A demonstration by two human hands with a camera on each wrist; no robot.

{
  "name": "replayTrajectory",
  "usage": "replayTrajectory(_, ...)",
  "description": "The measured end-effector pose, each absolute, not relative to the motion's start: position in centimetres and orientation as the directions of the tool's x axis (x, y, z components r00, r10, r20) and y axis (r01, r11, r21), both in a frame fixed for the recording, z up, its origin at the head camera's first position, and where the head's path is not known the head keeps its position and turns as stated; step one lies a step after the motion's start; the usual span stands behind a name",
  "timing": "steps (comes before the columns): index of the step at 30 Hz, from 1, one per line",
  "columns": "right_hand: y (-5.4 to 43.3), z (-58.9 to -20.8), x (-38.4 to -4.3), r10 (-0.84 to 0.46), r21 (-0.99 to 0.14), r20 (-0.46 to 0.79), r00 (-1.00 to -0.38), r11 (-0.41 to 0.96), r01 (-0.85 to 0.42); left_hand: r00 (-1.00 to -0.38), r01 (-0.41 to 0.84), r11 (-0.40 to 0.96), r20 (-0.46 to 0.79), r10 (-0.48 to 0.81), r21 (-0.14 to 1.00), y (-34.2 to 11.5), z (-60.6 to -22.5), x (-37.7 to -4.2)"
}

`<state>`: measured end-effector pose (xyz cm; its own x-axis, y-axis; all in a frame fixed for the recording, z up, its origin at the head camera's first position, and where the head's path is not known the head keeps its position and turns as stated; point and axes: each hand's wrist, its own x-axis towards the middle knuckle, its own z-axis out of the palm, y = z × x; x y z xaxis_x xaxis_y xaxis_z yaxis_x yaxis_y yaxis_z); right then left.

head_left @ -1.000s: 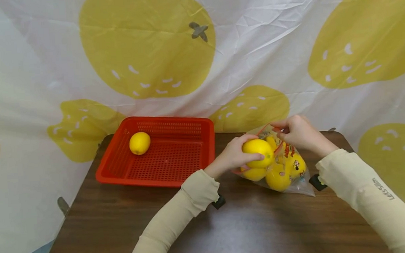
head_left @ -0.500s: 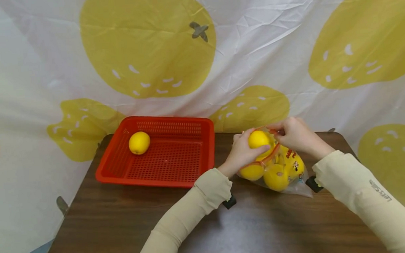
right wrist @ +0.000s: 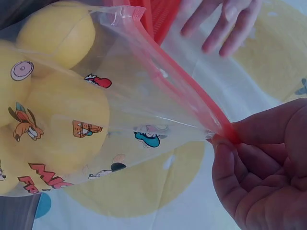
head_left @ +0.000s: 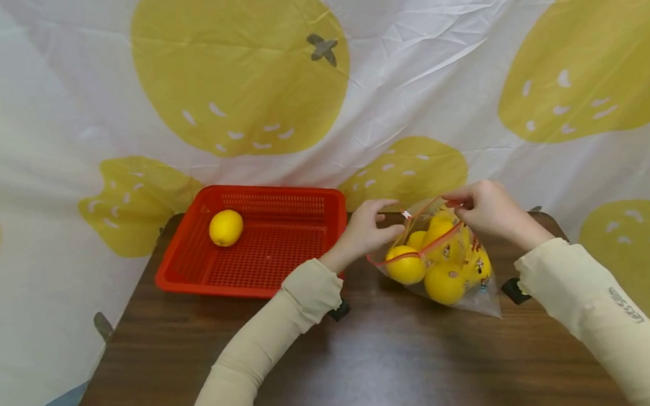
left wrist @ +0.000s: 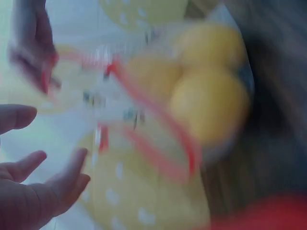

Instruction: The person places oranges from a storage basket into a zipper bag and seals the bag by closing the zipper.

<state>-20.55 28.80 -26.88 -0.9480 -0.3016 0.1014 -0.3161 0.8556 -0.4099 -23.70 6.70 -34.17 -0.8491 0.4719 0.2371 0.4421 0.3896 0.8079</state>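
My right hand (head_left: 488, 213) pinches the red zip edge of a clear zip bag (head_left: 487, 305), printed with cartoon figures. The bag's mouth gapes toward the left. Several yellow lemons (head_left: 445, 282) lie inside it. Just left of the mouth is my left hand (head_left: 362, 230), its fingers spread and holding nothing. In the left wrist view, blurred, that hand (left wrist: 41, 194) is apart from the bag's red rim. Up close in the right wrist view, thumb and finger of the right hand (right wrist: 264, 163) grip one corner of the zip strip.
A red plastic basket (head_left: 208, 289) stands at the left on the brown wooden table (head_left: 378, 372), with one lemon (head_left: 226, 228) in its back left part. Behind the table hangs a white cloth (head_left: 406, 70) printed with yellow fruit.
My left hand carried a lemon into the bag and let it go, then drew back left with its fingers spread. The right hand keeps hold of the bag's edge.
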Motion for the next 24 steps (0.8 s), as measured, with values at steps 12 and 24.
replayTrajectory(12, 29.5, -27.1, -20.2, -0.286, -0.4, 0.106, -0.952, 0.864, -0.304, -0.966, 0.235, 0.701, 0.082, 0.245, 0.674, -5.9, -34.5, -28.8)
replayTrajectory(24, 30.0, -27.2, -19.7, -0.269, -0.403, 0.11, -0.957, 0.868, -0.29, -0.997, -0.07, 0.823, -0.07, -0.037, 0.564, -13.1, -36.0, -31.3)
